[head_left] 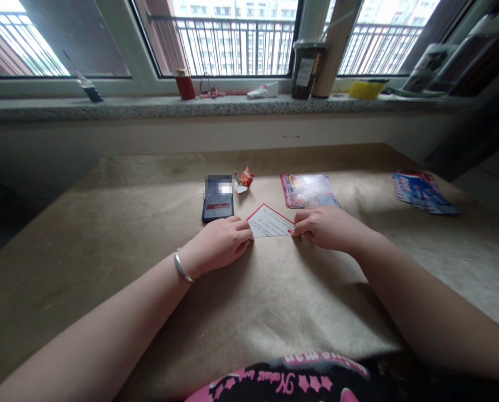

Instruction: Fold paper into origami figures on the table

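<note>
A sheet of paper (269, 222), folded into a triangle, lies on the table between my hands. Its visible face is white with printed lines and a red border, and its long edge faces me. My left hand (228, 239), with a silver bracelet on the wrist, has its fingers curled closed on the left corner. At the right corner, the thumb and fingers of my right hand (316, 226) pinch the paper. Just beyond my left hand lies a phone (218, 201), and beside it stands a small red folded paper piece (245, 178).
Past my right hand is a stack of colourful printed sheets (310, 190). More blue and red printed cards (423, 192) lie fanned at the far right of the brown-covered table (107, 234). On the stone windowsill (140, 109) stand a red bottle (185, 85) and a dark lidded container (306, 70).
</note>
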`<state>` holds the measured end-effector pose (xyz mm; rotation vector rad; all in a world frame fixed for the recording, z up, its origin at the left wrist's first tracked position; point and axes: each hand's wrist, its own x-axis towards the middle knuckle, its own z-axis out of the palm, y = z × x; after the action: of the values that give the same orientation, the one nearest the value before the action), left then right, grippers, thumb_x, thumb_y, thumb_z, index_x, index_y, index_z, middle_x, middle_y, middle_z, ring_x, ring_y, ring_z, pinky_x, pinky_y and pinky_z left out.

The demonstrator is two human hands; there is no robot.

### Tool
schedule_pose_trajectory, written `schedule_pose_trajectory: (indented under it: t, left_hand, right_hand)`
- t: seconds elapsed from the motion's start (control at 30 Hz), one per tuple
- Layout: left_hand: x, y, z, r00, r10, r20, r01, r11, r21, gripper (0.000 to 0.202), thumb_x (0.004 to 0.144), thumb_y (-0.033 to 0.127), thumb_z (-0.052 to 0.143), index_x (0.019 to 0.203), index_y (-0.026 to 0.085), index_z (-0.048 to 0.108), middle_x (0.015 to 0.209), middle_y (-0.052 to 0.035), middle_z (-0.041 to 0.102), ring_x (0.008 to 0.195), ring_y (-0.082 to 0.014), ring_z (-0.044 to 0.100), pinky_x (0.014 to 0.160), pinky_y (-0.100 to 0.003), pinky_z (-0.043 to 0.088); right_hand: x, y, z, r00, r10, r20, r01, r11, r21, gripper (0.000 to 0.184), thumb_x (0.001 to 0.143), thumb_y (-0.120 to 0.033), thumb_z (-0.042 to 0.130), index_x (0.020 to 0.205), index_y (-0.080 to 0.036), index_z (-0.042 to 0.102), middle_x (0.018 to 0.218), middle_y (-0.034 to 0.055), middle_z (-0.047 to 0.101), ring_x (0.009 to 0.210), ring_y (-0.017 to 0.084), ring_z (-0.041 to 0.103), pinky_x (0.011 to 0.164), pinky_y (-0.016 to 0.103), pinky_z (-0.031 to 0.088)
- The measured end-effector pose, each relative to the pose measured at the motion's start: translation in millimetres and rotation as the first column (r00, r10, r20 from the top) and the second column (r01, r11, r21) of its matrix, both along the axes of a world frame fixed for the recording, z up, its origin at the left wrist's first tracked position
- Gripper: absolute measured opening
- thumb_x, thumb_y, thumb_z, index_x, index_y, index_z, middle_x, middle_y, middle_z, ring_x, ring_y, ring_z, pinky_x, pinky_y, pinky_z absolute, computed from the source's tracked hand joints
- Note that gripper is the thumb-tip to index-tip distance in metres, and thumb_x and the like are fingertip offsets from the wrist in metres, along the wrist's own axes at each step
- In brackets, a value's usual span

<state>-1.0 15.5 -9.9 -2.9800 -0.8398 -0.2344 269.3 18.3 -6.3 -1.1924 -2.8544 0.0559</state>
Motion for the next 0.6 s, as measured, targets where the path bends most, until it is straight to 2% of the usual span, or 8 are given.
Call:
schedule_pose_trajectory:
  t: [0.17, 0.3, 0.6]
  left_hand:
    - [-2, -1, 0.9, 0.999, 0.036, 0.023, -0.035, 0.999, -0.022, 0.022, 0.087, 0.016, 0.044, 0.083, 0.015, 0.065, 0.085, -0.0053, 0.063, 0.081, -0.0154, 0.058, 0.073, -0.027, 0.049]
    - [-1, -2, 2.5, 0.998, 0.050, 0.023, -0.050, 0.999, -0.013, 0.024, 0.087, 0.017, 0.044, 0.079, 0.015, 0.066, 0.083, -0.0054, 0.063, 0.080, -0.0151, 0.058, 0.074, -0.026, 0.049]
    - [3, -7, 5.4, 0.990, 0.141, -0.018, -0.138, 0.984, 0.112, 0.026, 0.087, 0.022, 0.044, 0.070, 0.014, 0.063, 0.079, -0.0060, 0.064, 0.072, -0.0157, 0.057, 0.065, -0.027, 0.048]
  right_hand:
    - [7, -1, 5.2, 0.997, -0.054, 0.049, 0.056, 0.998, -0.040, 0.033, 0.069, -0.004, 0.052, 0.079, -0.028, 0.073, 0.085, -0.0038, 0.070, 0.072, 0.012, 0.060, 0.059, 0.024, 0.036]
    - [12, -2, 9.0, 0.993, -0.096, 0.062, 0.097, 0.995, -0.020, 0.033, 0.067, -0.003, 0.053, 0.075, -0.028, 0.074, 0.081, -0.0037, 0.071, 0.070, 0.013, 0.061, 0.058, 0.025, 0.038]
    - [19, -1, 9.6, 0.993, -0.108, 0.055, 0.108, 0.994, 0.011, 0.031, 0.067, -0.005, 0.053, 0.073, -0.028, 0.074, 0.081, -0.0042, 0.072, 0.070, 0.014, 0.063, 0.058, 0.027, 0.040]
